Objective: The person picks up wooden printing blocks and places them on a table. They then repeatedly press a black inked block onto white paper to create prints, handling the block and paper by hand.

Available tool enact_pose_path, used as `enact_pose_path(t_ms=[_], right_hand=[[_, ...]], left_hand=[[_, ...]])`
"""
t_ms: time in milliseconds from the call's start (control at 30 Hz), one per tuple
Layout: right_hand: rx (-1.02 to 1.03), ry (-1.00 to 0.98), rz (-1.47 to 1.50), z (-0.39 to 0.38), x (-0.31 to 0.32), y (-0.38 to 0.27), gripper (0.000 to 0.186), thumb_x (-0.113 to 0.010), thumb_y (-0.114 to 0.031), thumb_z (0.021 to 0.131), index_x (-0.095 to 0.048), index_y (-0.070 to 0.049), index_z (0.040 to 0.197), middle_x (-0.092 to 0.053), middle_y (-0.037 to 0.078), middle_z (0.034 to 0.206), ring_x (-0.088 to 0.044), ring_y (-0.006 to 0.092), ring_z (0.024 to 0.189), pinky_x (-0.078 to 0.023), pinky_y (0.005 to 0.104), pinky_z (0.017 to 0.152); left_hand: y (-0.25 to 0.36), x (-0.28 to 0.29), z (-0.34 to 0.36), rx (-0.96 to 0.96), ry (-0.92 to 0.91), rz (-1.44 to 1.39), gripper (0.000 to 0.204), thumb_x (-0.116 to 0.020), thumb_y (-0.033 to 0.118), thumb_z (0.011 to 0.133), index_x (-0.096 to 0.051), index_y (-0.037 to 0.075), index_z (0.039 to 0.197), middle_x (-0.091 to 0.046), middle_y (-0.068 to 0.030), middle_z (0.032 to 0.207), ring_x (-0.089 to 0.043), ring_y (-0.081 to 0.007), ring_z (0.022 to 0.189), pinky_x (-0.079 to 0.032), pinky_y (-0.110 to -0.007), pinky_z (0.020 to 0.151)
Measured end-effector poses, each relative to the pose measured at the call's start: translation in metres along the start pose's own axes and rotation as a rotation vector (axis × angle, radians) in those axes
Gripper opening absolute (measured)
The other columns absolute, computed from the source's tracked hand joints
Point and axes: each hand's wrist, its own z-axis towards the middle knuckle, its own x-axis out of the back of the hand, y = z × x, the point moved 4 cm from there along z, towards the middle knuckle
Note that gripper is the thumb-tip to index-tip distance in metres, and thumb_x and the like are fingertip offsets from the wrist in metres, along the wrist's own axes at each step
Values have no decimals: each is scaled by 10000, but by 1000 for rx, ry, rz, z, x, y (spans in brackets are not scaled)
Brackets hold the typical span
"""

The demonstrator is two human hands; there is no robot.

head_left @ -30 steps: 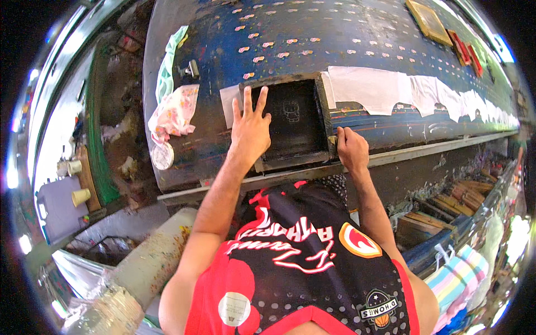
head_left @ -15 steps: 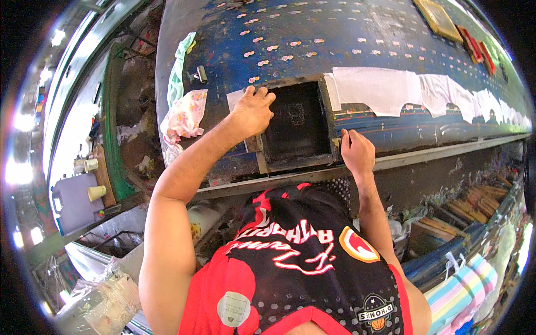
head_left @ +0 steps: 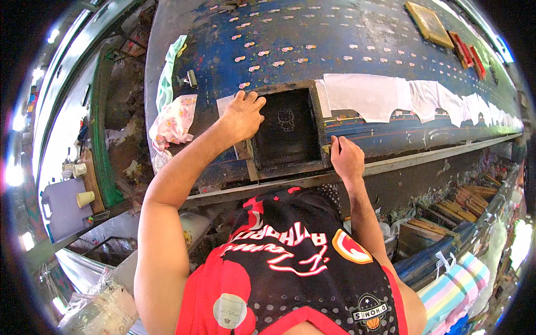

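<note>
A dark screen printing frame (head_left: 317, 114) lies flat on the blue table, its black mesh (head_left: 287, 142) marked with a pale cartoon-figure outline. My left hand (head_left: 244, 114) is closed over the frame's left side near its far corner, fingers curled on the rim. Beside the frame's near right side, my right hand (head_left: 348, 159) is curled closed, thumb side toward the rim. Whatever its fingers may hold is hidden. White fabric (head_left: 224, 106) shows from under the frame at the left. To the right runs a row of white fabric pieces (head_left: 365, 95).
Small printed figures dot the blue table (head_left: 218, 53). A squeegee-like tool (head_left: 192, 78), patterned cloth (head_left: 177, 118) and mint cloth (head_left: 168, 78) lie left. Far right are a gold-coloured frame (head_left: 429, 25) and red frames (head_left: 468, 54). A rail (head_left: 407, 166) borders the near edge.
The whole view has shifted slightly, with the table appearing lower and further left. Both hands keep nearly the same places beside the frame. The outline on the mesh shows more clearly.
</note>
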Motion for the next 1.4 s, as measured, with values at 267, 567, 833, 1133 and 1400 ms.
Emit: enact_pose_path(t_ms=[267,567,833,1133,1400], right_hand=[[-31,-29,-5,-1,-2,-1,303,-623,-299,1066,-668,-51,897,-713,175,829,-701,408,773,-549,515,688],[249,224,51,44,19,-46,666,-862,-234,851,-569,-83,1429,-584,188,1315,-545,399,1266,-458,539,1048],[151,-36,-84,112,-29,-82,1135,-954,-266,702,-315,-178,1636,-284,241,1605,-340,528,1457,-360,669,1148],[-36,-241,-115,133,-52,-76,1240,-1004,-263,675,-258,-228,1665,-178,216,1689,-263,507,1539,-334,636,1229],[-66,-341,-94,137,-55,-73,1216,-1005,-246,671,-285,-254,1651,-156,210,1703,-298,515,1524,-366,631,1212]], left_hand=[[3,-7,-5,-47,83,37,256,-627,292,1024,-840,201,1132,-599,-63,1292,-516,-282,1265,-415,-467,1030],[16,-7,-5,-30,52,50,241,-627,266,999,-830,139,1021,-615,-45,1263,-523,-253,1250,-415,-444,1007],[13,-11,-5,21,85,23,249,-637,276,1002,-843,147,1057,-601,-31,1265,-508,-234,1262,-383,-427,1038],[8,-13,-5,20,90,-38,264,-629,283,1014,-848,138,1035,-616,-39,1264,-520,-244,1256,-401,-444,1031],[7,-19,-5,26,102,-69,318,-589,319,1062,-827,112,1022,-630,-49,1231,-551,-260,1214,-442,-454,986]])
